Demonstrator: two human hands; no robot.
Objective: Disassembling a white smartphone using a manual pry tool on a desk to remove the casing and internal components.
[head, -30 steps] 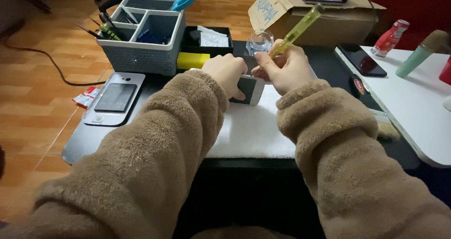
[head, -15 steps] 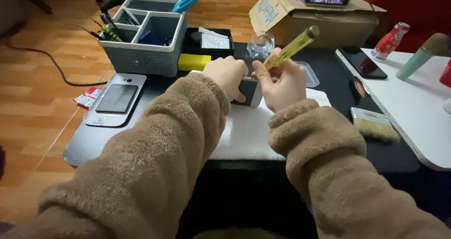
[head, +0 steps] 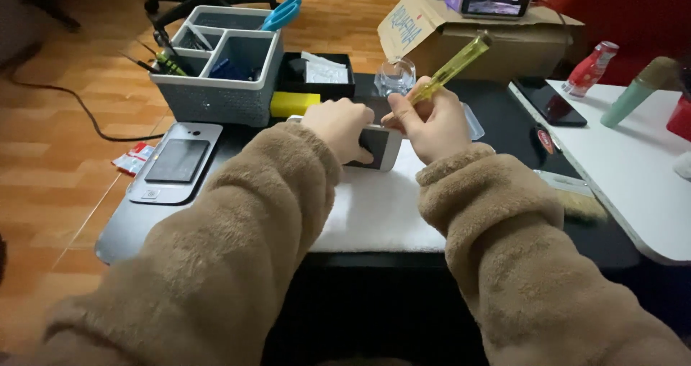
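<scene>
My left hand (head: 340, 127) presses down on a white-edged phone (head: 380, 147) that lies on a white mat (head: 381, 208) on the dark table. My right hand (head: 432, 125) grips a screwdriver with a clear yellow handle (head: 453, 67); the handle slants up and to the right, and its tip is hidden between my hands at the phone. Both arms wear fuzzy brown sleeves.
A grey organiser caddy (head: 216, 100) with blue scissors (head: 282, 12) stands at the back left, a black tray (head: 317, 74) and a yellow block (head: 294, 104) beside it. A grey device (head: 174, 163) lies left. A small glass (head: 394, 77), cardboard box (head: 461, 31), brush (head: 576, 199) and white side table (head: 633, 172) are right.
My right hand has shifted a little left and nearer with the screwdriver, whose handle now tilts more upright. My left hand stays on the phone.
</scene>
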